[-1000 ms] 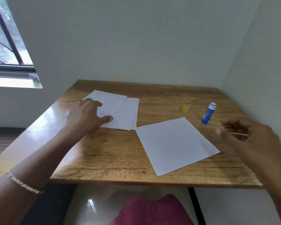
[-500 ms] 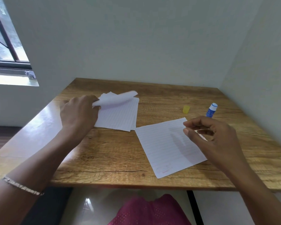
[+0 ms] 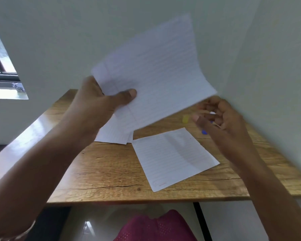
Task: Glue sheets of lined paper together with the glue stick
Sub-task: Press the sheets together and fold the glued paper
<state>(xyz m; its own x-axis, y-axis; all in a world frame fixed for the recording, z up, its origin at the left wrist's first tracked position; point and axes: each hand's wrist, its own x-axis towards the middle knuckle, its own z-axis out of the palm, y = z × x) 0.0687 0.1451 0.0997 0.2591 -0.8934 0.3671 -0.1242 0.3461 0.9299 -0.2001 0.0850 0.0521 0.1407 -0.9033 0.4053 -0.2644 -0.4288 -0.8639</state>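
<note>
My left hand point(image 3: 101, 103) pinches a lined sheet point(image 3: 156, 70) by its lower left corner and holds it up in the air, above the wooden table point(image 3: 108, 173). My right hand point(image 3: 221, 122) hovers just below the sheet's right edge, fingers loosely curled, holding nothing. A second lined sheet point(image 3: 174, 157) lies flat near the table's front. More sheets point(image 3: 115, 134) lie stacked behind my left hand. The blue glue stick point(image 3: 205, 131) stands mostly hidden behind my right hand; its yellow cap point(image 3: 185, 118) lies beside it.
White walls close the table in at the back and on the right. A window point(image 3: 0, 66) is at the far left. A black table leg point(image 3: 202, 221) and a magenta garment point(image 3: 156, 226) show below the front edge.
My left hand has lifted the top sheet off the stack and raised it high toward the middle. My right hand has moved up and in toward the sheet's right edge.
</note>
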